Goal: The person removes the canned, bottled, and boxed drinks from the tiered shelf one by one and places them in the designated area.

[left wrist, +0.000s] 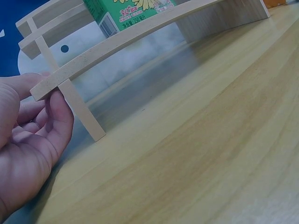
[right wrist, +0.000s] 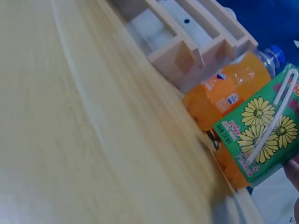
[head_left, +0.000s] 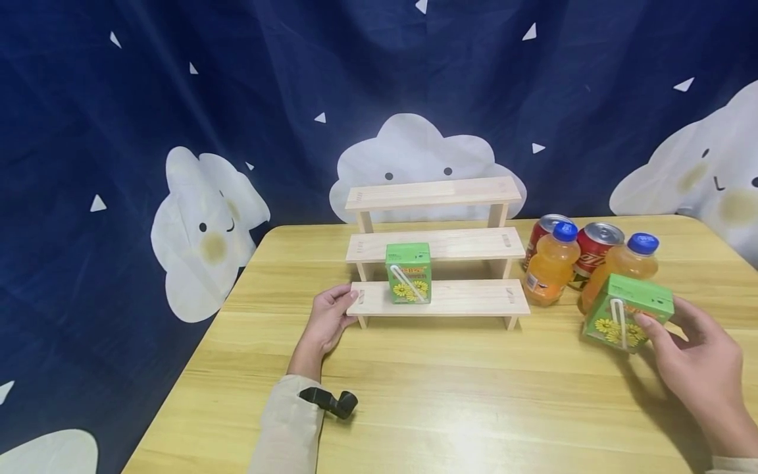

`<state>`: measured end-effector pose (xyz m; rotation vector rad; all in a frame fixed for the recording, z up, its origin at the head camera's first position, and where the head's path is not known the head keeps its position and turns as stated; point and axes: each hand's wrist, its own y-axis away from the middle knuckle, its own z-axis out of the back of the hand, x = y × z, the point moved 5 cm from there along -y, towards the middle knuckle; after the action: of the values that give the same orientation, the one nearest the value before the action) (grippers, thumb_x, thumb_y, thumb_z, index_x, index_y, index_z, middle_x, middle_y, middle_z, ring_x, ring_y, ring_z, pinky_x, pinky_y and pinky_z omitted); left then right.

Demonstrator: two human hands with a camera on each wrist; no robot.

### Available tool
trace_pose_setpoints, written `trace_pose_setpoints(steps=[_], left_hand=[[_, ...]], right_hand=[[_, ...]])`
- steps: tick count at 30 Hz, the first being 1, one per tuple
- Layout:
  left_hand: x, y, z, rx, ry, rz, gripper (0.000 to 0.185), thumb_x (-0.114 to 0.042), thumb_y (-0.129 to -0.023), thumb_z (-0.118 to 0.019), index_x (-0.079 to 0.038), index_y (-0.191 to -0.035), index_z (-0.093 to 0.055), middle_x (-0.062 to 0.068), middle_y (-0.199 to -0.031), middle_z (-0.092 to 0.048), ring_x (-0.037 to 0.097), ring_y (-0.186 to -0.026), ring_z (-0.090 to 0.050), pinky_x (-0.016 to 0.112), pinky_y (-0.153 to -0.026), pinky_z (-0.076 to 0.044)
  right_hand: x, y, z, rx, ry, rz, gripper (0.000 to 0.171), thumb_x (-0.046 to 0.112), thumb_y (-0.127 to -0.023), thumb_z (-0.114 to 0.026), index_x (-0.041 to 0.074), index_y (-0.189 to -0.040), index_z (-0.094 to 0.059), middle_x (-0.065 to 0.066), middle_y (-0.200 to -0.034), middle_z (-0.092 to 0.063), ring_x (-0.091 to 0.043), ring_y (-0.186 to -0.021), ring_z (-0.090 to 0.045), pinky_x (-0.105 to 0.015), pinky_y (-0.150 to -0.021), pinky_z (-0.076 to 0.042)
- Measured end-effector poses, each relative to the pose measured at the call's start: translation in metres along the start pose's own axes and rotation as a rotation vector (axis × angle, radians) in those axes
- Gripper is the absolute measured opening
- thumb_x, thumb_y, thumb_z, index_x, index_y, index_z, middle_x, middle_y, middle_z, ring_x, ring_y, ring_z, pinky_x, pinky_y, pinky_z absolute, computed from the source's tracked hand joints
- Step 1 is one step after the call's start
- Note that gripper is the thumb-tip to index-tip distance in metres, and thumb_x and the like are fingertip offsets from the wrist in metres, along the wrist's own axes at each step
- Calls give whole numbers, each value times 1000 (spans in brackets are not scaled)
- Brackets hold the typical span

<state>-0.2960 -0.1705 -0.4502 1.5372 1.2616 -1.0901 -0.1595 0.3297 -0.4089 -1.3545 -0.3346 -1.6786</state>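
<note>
A three-step wooden rack (head_left: 468,299) stands mid-table, with one green drink carton (head_left: 410,273) upright on its lowest step, left of centre. My left hand (head_left: 329,319) grips the left end of that step; in the left wrist view the thumb lies above the board (left wrist: 112,49) and curled fingers are under it. At the right, my right hand (head_left: 701,355) holds a second green carton (head_left: 628,313) between thumb and fingers, tilted and above the table. The right wrist view shows this carton's (right wrist: 261,126) flower-printed face and white straw; most of the hand is out of that view.
Right of the rack stand two orange drink bottles (head_left: 547,270) with blue caps and two red cans (head_left: 599,245) behind them. The held carton partly covers the nearer bottle (head_left: 633,260). A blue curtain (head_left: 284,79) with clouds hangs behind the wooden table (head_left: 426,395).
</note>
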Motion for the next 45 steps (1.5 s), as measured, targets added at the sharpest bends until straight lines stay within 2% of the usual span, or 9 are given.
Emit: trace_pose_setpoints(steps=[9, 16, 23, 31, 38, 42, 45], left_hand=[[0, 1, -1, 10, -16, -6, 36, -4, -95, -52, 13, -126, -47, 6, -92, -63, 14, -75, -67, 23, -66, -59], [0, 1, -1, -1, -7, -4, 34, -2, -95, -51, 13, -125, -47, 8, -92, -64, 14, -75, -68, 24, -68, -59], [0, 2, -2, 9, -15, -5, 35, -3, -95, -51, 13, -126, -46, 7, -94, -64, 14, -76, -68, 23, -67, -59], [0, 1, 0, 3, -15, -4, 35, -4, -95, -51, 13, -126, -46, 6, -94, -64, 15, -76, -68, 24, -68, -59], [-1, 1, 0, -6, -5, -1, 35, -2, -95, -51, 13, -126, -46, 8, -96, -63, 16, -80, -68, 27, -73, -59], [-1, 0, 0, -6, -7, 1, 35, -2, -95, -51, 13, -126, -46, 8, -96, -63, 15, -79, -68, 26, -71, -59], [-1, -1, 0, -6, -8, 1, 35, -3, -95, -51, 13, -126, -46, 8, -96, -64, 15, -78, -68, 24, -69, -59]], right_hand=[[-10, 2, -3, 46, -34, 49, 46, 2, -83, -69, 12, -127, -57, 25, -108, -55, 16, -105, -50, 2, -78, -42], [-15, 3, -7, 43, -74, 65, 47, -2, -82, -69, 8, -126, -57, 24, -107, -56, 14, -104, -52, -2, -78, -45], [-18, 3, -6, 42, -61, 69, 50, -1, -83, -68, 8, -130, -54, 25, -108, -55, 14, -105, -52, -1, -79, -43], [-14, 2, -6, 40, -108, 93, 51, -9, -81, -66, 6, -128, -55, 22, -108, -57, 11, -102, -54, -4, -82, -44], [-15, 3, -8, 62, -118, 79, 54, -9, -81, -67, 4, -131, -52, 18, -112, -57, 8, -106, -54, -3, -83, -44], [-16, 3, -8, 71, -113, 67, 55, -7, -81, -67, 5, -132, -52, 19, -111, -56, 9, -105, -53, -1, -82, -44], [-16, 2, -7, 95, -165, 52, 55, -7, -81, -67, 6, -132, -52, 18, -111, -57, 10, -102, -55, -3, -79, -46]])
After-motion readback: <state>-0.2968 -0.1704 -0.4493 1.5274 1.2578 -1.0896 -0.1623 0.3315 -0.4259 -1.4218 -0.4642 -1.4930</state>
